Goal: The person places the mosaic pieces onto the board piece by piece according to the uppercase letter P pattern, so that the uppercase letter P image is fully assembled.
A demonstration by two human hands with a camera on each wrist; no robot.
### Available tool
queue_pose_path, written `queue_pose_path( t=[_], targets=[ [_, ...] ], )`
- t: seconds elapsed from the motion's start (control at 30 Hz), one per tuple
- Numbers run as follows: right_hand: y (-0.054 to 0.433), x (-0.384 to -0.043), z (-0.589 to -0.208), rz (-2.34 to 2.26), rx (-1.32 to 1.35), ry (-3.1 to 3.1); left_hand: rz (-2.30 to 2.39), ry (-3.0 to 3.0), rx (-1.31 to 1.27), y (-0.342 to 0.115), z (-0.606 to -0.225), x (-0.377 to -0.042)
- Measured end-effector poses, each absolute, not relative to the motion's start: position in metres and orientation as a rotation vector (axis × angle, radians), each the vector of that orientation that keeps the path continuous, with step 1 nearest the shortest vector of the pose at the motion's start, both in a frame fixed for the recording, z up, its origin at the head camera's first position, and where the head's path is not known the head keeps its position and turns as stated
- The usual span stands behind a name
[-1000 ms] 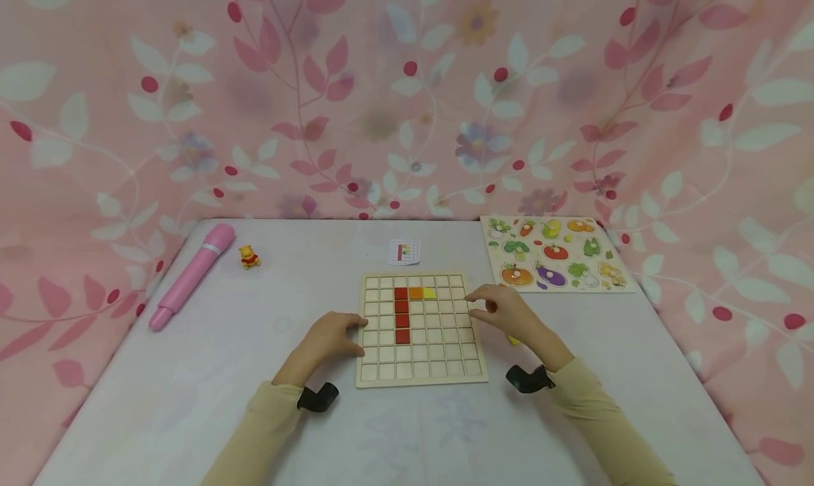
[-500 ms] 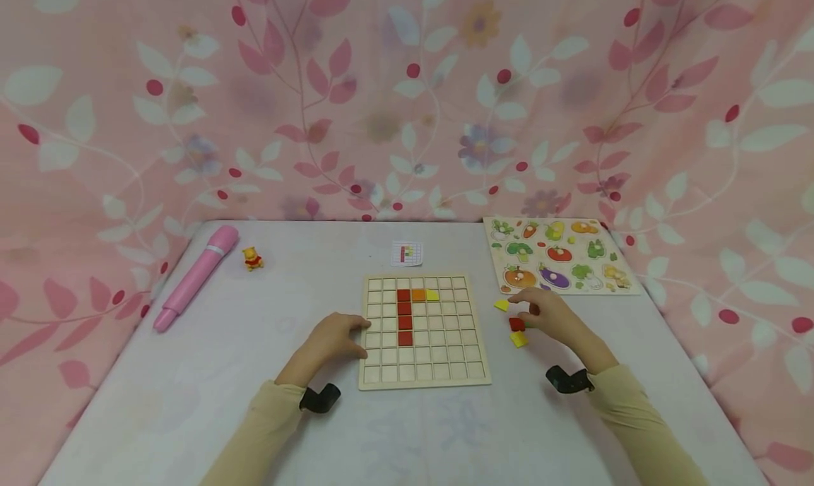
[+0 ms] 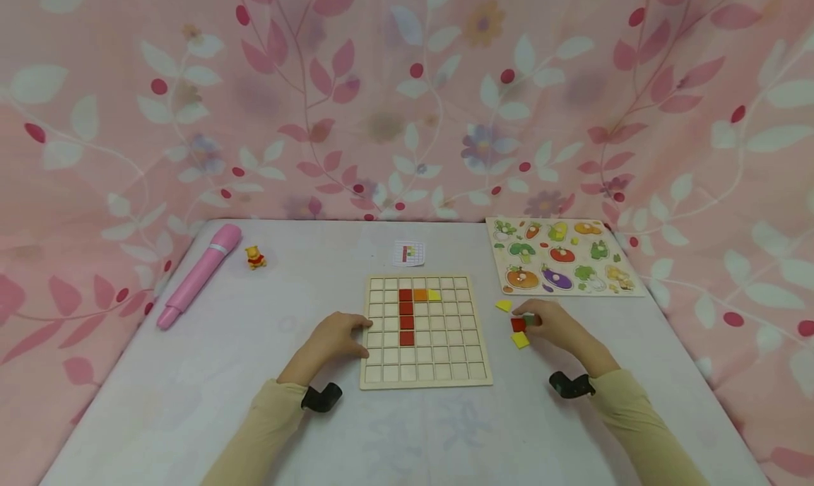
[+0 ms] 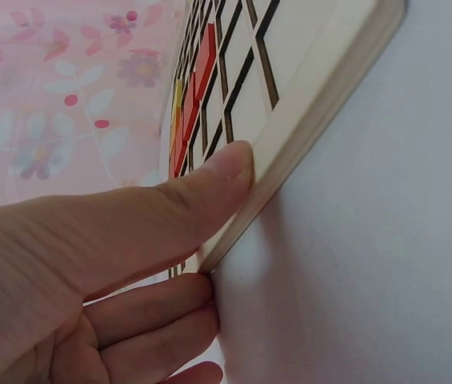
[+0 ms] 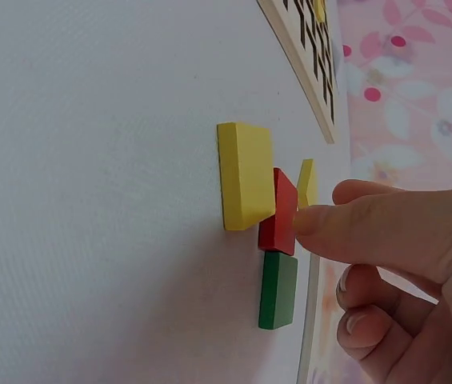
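My left hand rests at the left edge of a wooden grid board. In the left wrist view the thumb presses the board's rim, and the other fingers meet its side farther along. A column of red square tiles, then an orange tile and a yellow tile, lie in the grid. To the right, my right hand hovers low over loose tiles, thumb tip by a red tile. A green tile and a yellow tile adjoin it; another yellow tile lies behind.
Behind the board lies a small printed grid card. A vegetable puzzle board is at the back right. A pink microphone-shaped toy and a small yellow bear figure are at the back left. Floral cloth surrounds the table.
My right hand has moved right, from the board's right edge to the loose tiles, uncovering them, and has lowered beside the red one. My left hand stays at the board's edge.
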State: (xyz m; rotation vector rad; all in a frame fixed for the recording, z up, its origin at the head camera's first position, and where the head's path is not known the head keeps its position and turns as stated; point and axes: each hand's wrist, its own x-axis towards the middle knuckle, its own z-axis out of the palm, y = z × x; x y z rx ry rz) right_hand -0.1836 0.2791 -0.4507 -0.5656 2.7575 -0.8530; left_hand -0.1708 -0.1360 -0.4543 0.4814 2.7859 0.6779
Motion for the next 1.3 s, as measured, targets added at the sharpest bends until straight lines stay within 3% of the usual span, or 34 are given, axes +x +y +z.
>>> queue_pose_path(
  t=[1.3],
  targets=[
    [0.2737,-0.1879,-0.4580,-0.815,-0.591,2.834,0.674,2.797,0.485,-0.1359,-0.4558,-0.1706]
  ],
)
